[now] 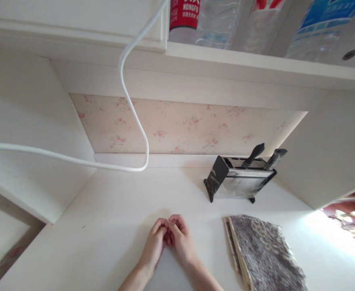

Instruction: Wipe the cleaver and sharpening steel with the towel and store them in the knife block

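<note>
My left hand (154, 243) and my right hand (182, 239) rest close together at the lower middle of the white tabletop (110, 218). Their fingers are curled in, and the fingertips of both hands meet. I see no object between them, though the insides of the hands are partly hidden. To the right of my right hand lies a folded grey-brown patterned towel (265, 254) with a beige edge. Beyond it stands a black and silver knife block (239, 186), with a black-handled knife (254, 154) and a second handle (276, 158) sticking out of it.
A white cable (135, 113) hangs across the upper left. Overhead, a white shelf (256, 66) carries bottles, one with a red label (185, 16) and one with a blue label (327, 18). White side panels (326, 149) flank the table, with floral wallpaper (180, 125) behind.
</note>
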`<state>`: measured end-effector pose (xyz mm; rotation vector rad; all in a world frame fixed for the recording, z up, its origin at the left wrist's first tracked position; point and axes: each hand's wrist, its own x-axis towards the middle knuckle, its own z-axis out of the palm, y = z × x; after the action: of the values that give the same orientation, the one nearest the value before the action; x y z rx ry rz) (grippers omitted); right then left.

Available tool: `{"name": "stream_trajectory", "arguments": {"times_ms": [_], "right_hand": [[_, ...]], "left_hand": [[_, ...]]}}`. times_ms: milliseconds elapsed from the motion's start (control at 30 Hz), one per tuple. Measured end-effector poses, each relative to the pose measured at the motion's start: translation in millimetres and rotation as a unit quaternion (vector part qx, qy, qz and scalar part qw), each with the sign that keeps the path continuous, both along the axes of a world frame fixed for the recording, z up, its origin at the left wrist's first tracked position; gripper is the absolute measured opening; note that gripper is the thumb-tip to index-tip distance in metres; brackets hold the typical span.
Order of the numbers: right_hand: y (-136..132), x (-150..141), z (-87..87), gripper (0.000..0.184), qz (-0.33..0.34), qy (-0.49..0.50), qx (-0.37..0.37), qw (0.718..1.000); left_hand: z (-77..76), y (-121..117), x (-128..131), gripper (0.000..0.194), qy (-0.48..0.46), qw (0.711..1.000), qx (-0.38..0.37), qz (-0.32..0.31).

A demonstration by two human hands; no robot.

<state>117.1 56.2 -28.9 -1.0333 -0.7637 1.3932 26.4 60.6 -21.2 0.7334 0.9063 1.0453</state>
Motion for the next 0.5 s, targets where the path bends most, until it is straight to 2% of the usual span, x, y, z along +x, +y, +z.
{"name": "stream_trajectory", "arguments": {"times_ms": [500], "right_hand": [[-2, 2, 5.9, 0.019, 0.027, 0.004, 0.011, 1.0]], "left_hand": [[12.3, -3, -5, 0.012, -0.027, 0.999, -0.019, -0.014]]}}
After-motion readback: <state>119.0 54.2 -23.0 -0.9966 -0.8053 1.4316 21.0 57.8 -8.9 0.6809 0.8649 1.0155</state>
